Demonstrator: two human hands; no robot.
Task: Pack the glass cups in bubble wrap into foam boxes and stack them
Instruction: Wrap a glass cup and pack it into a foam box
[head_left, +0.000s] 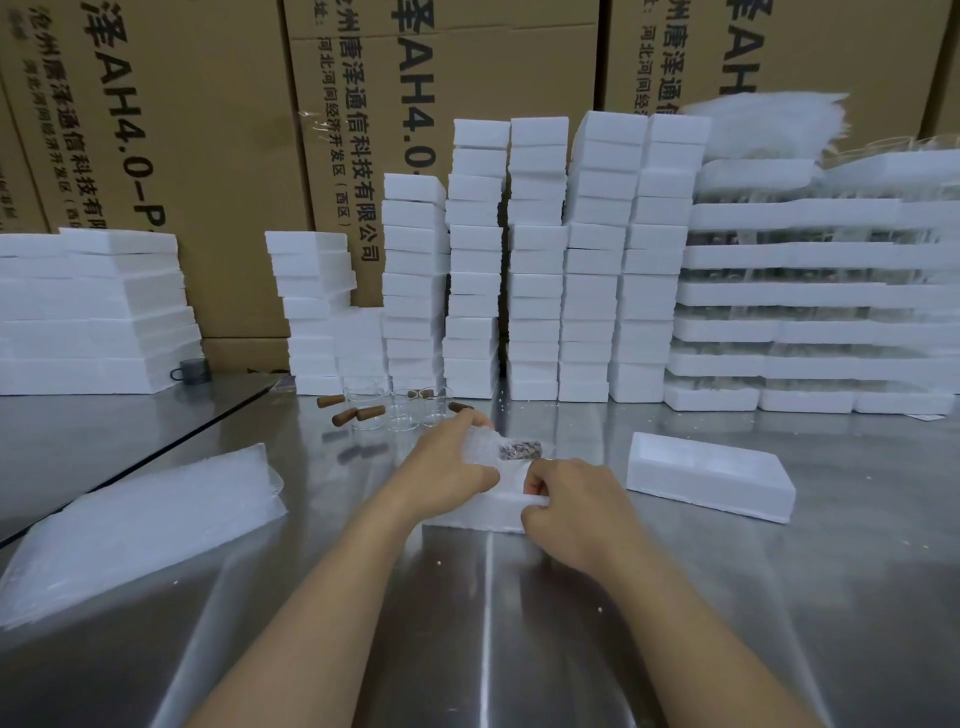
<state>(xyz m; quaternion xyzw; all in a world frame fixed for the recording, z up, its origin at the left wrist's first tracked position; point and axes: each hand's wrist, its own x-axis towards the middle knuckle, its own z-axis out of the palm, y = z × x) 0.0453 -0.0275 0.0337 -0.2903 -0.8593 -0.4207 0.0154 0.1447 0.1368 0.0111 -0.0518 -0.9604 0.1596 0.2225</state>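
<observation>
Wrapped cup (519, 451) lies sideways, left to right, on one foam box (478, 514). Left hand (447, 470) grips it; right hand (569, 501) pinches its wrap. Second box (711, 475) sits nearby.

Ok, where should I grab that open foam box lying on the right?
I'd pinch the foam box by its near long wall, coming from above on your side: it lies hollow side up, so the rim is exposed and nothing crowds it.
</observation>
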